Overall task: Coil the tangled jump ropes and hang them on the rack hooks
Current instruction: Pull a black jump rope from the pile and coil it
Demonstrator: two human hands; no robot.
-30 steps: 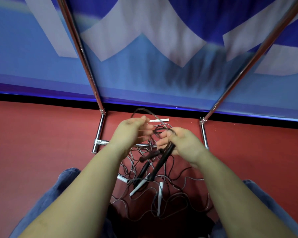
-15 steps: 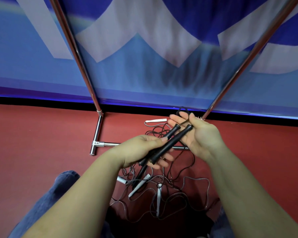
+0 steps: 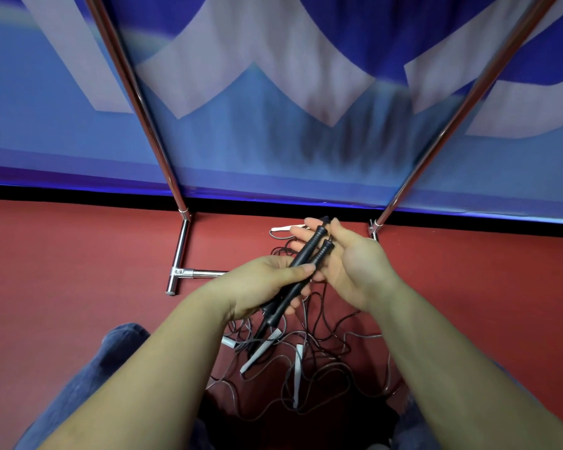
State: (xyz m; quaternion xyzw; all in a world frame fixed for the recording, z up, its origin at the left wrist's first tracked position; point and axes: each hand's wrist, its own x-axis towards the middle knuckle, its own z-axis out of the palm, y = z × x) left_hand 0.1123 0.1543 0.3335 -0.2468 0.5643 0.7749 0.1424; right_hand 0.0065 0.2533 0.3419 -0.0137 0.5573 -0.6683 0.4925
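Since a moment ago we slide the two black ribbed jump-rope handles [image 3: 306, 264] further together, left hand [image 3: 267, 284] curled around them, right hand [image 3: 348, 264] flat-fingered beneath, aligning them for coiling.

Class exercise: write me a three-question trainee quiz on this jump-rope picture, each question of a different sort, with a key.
1. True or false: the two black handles lie side by side across both hands.
2. Which hand grips the handles' lower ends? A) left hand B) right hand C) neither
3. Fill in: the tangled ropes lie on the red ____.

Key: 1 true; 2 A; 3 floor.
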